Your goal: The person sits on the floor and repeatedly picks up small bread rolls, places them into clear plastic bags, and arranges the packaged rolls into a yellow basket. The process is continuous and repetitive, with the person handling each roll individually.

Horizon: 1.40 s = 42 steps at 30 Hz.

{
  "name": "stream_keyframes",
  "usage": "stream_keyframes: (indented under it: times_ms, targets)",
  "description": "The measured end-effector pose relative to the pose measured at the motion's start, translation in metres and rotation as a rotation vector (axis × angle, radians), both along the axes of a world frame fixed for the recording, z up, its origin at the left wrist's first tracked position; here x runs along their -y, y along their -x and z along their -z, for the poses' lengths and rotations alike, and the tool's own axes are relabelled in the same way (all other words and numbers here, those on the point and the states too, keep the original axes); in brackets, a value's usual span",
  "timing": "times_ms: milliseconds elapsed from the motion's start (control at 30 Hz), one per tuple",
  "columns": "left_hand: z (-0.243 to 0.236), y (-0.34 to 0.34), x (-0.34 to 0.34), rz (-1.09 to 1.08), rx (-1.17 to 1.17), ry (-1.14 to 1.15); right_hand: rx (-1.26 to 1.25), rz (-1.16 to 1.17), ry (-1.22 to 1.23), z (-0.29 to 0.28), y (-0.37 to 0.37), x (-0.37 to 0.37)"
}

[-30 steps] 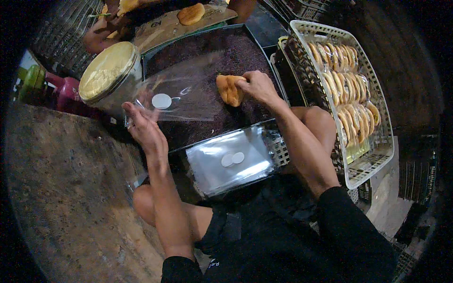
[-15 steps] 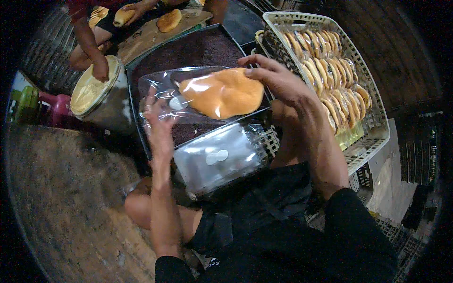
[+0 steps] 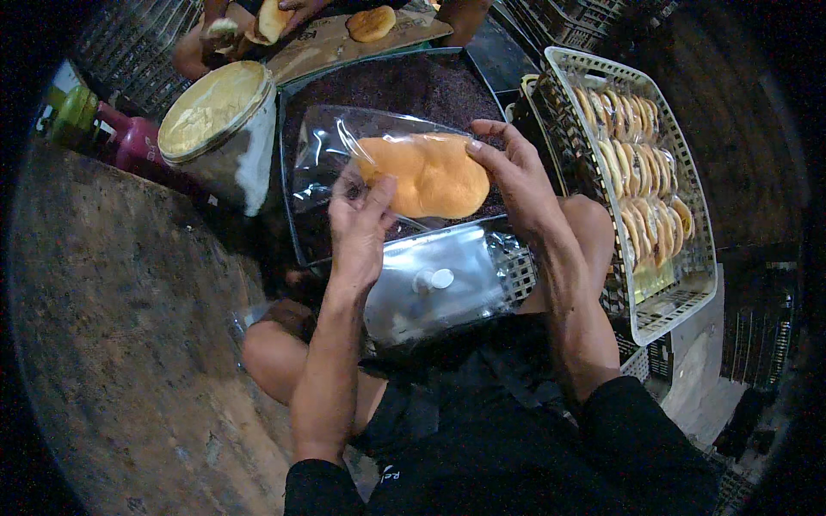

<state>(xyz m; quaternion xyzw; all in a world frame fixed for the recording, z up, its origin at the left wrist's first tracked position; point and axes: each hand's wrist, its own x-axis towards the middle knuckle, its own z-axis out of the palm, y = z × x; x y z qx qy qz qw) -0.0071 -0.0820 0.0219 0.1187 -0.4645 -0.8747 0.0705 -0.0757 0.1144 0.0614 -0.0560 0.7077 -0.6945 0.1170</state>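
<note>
A flat orange-brown bun (image 3: 434, 176) lies inside a clear plastic bag (image 3: 323, 159), held up over a dark tray. My left hand (image 3: 360, 225) pinches the bag at the bun's lower left edge, thumb on top. At the bun's right end, my right hand (image 3: 519, 172) grips bun and bag with the thumb on the near face and the fingers behind. The bag's loose part stretches left beyond the bun. Just below my hands lies a stack of clear bags (image 3: 404, 301) with a pale round disc (image 3: 442, 278) on it.
The tray (image 3: 291, 215) holds dark crumbly filling. To the right stands a cream crate (image 3: 707, 301) with rows of bagged buns (image 3: 641, 168). At left are a bucket (image 3: 258, 112) and a pink rounded container (image 3: 138, 142). A co-worker's hand (image 3: 301, 9) holds a bun beyond.
My left hand has moved from the bag's loose left end onto the bun's lower left edge and closed there. The view has shifted. The co-worker's hand has left the bucket.
</note>
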Motion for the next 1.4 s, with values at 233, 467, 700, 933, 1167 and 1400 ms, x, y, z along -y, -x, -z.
stream_keyframes:
  times_ms: [233,467,700,933,1167,1400]
  targets:
    - [-0.015,-0.002,0.002,-0.134,0.009,-0.240,-0.721,0.173,0.102,-0.010,-0.041,0.034]
    - [0.017,0.009,0.003,-0.101,0.177,-0.597,-1.028,0.188,-0.523,-0.010,-0.037,0.039]
    - [0.000,0.002,-0.069,0.118,0.028,-0.197,-0.884,-0.131,-1.127,-0.078,-0.064,-0.030]
    - [0.010,0.002,0.030,0.903,0.295,1.358,-0.637,0.144,-0.733,-0.096,0.020,-0.188]
    - [0.064,-0.016,-0.075,1.072,0.177,1.762,-0.521,0.571,-1.308,-0.081,-0.032,-0.465]
    - [0.080,-0.020,-0.036,1.256,0.096,1.412,0.344,0.666,-1.859,-0.063,-0.078,-0.424]
